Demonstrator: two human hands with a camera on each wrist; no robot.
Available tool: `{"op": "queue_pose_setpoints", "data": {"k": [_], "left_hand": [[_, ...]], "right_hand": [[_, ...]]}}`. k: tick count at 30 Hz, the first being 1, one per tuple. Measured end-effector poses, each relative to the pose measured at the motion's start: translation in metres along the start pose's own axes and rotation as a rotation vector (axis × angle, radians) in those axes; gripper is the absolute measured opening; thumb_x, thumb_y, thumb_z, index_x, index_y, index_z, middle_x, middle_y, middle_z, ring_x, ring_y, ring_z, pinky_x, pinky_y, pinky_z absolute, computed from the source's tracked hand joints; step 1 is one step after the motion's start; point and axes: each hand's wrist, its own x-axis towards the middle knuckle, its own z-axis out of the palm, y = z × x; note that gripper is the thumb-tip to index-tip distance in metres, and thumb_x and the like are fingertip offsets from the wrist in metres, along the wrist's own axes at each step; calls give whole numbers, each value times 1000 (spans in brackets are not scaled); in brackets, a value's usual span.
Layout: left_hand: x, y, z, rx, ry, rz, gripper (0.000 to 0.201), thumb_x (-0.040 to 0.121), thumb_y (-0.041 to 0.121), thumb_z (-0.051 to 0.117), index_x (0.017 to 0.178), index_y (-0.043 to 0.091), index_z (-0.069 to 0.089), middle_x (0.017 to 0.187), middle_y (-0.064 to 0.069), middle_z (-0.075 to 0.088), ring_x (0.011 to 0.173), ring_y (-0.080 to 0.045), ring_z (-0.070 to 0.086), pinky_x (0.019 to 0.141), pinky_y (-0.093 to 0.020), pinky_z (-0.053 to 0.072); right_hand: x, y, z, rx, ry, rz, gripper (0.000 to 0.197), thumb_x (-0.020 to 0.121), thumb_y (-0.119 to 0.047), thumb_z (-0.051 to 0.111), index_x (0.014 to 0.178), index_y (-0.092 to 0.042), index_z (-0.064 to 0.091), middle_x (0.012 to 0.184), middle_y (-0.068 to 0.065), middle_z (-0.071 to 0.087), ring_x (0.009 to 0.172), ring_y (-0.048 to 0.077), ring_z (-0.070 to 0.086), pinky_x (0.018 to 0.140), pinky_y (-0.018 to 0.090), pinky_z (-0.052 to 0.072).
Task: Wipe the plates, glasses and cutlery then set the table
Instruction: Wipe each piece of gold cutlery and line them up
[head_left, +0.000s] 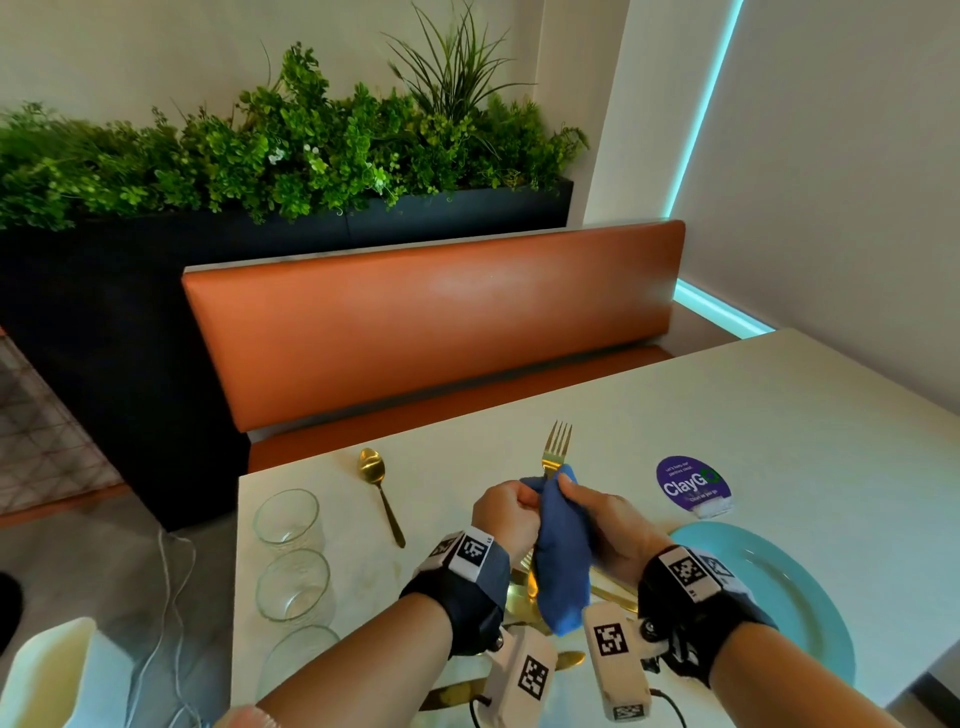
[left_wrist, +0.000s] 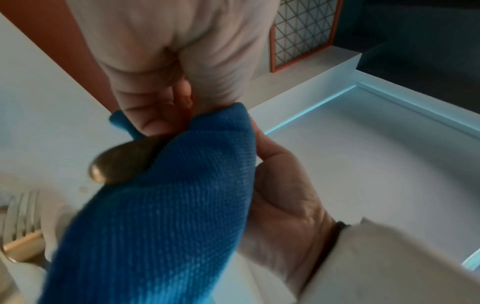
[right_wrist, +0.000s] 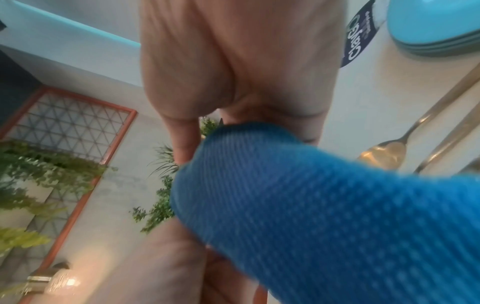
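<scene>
Head view had both hands raised above the near middle of the table (head_left: 779, 395). The right hand (head_left: 608, 525) was clamped around a blue cloth (head_left: 561, 561), thumb on top, with the cloth wrapped about the stem of a gold fork (head_left: 557, 441). The left hand (head_left: 506, 514) had its fingers curled at the cloth's left side, and the left wrist view showed the fork's rounded handle end (left_wrist: 114, 164) poking out below those fingers, pinched between them. The fork's long axis ran from 6 o'clock to 12 o'clock, tines up and away from the person, four tines showing above the cloth. The rest of the cloth hung down toward 6 o'clock between the wrists.

Under the hands, more gold cutlery (head_left: 608, 592) lay on the table, partly hidden, so I could not count it. One gold spoon (head_left: 379, 488) lay at 10 o'clock from the hands, bowl toward 12. Three clear glasses (head_left: 288, 517) stood in a row along the left edge. At 4 o'clock sat teal plates (head_left: 810, 587); the right wrist view showed a stack (right_wrist: 436, 30), count unclear. A purple sticker (head_left: 693, 486) lay at 2 o'clock. An orange bench (head_left: 431, 322) faced the table.
</scene>
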Motion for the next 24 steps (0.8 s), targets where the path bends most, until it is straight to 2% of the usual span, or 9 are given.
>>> {"op": "queue_pose_setpoints", "data": {"k": [2, 6, 10, 13, 15, 17, 20, 22, 24], "left_hand": [[-1, -2, 0, -13, -24, 2, 17, 88, 13, 54, 98, 12, 68, 105, -9, 70, 100, -27, 63, 84, -30, 51], [-2, 0, 4, -75, -54, 36, 17, 87, 10, 55, 96, 11, 70, 100, -15, 70, 91, -28, 64, 82, -31, 52], [-3, 2, 7, -127, -139, -13, 16, 86, 12, 54, 91, 14, 69, 100, -17, 70, 97, -34, 65, 89, -43, 54], [-8, -2, 7, -96, -200, -51, 17, 77, 16, 52, 61, 20, 56, 69, -9, 63, 72, -27, 59, 75, -41, 54], [-14, -7, 7, -23, -273, -83, 20, 83, 9, 49, 65, 13, 58, 60, -8, 56, 60, -20, 50, 64, -29, 44], [-20, -10, 11, -17, -288, -92, 22, 84, 1, 46, 74, 3, 65, 63, -20, 56, 59, -21, 47, 65, -26, 40], [-13, -13, 17, 22, -228, -87, 31, 84, 0, 45, 56, 13, 49, 59, -6, 49, 73, -23, 48, 68, -29, 40], [-9, -15, 17, 3, -178, -83, 26, 87, 2, 44, 65, 14, 51, 71, -9, 58, 78, -25, 53, 69, -30, 42], [-8, -16, 15, -43, -133, -81, 19, 89, 4, 44, 95, 10, 61, 98, -17, 66, 91, -32, 61, 76, -33, 48]], "right_hand": [[0, 1, -1, -4, -10, 17, 32, 93, -25, 48, 111, -4, 64, 110, 17, 67, 101, 30, 61, 88, 37, 50], [3, 2, 4, -5, 162, -26, 24, 88, -20, 60, 92, 3, 64, 86, 19, 67, 75, 27, 63, 66, 35, 53], [9, 1, 10, -13, 279, -65, 17, 89, -15, 59, 85, 2, 61, 74, 16, 65, 65, 24, 62, 56, 29, 51], [15, -7, 6, 38, 328, -91, 20, 90, -17, 58, 97, 1, 60, 84, 16, 65, 73, 25, 62, 61, 32, 50], [19, -15, 2, 34, 345, -114, 21, 90, -19, 58, 99, -1, 60, 89, 15, 65, 75, 24, 61, 62, 32, 49], [19, -20, 2, 4, 344, -118, 19, 90, -20, 59, 94, -1, 60, 86, 15, 65, 73, 23, 61, 61, 31, 49], [18, -19, 7, -87, 312, -95, 17, 88, -19, 62, 86, -2, 61, 81, 14, 65, 71, 24, 61, 62, 33, 51], [18, -13, 9, -171, 269, -72, 18, 86, -17, 64, 89, 1, 63, 86, 18, 67, 77, 28, 63, 70, 39, 54], [19, -7, 9, -274, 227, -39, 21, 85, -16, 65, 95, 3, 64, 97, 23, 67, 87, 33, 64, 84, 46, 54]]}}
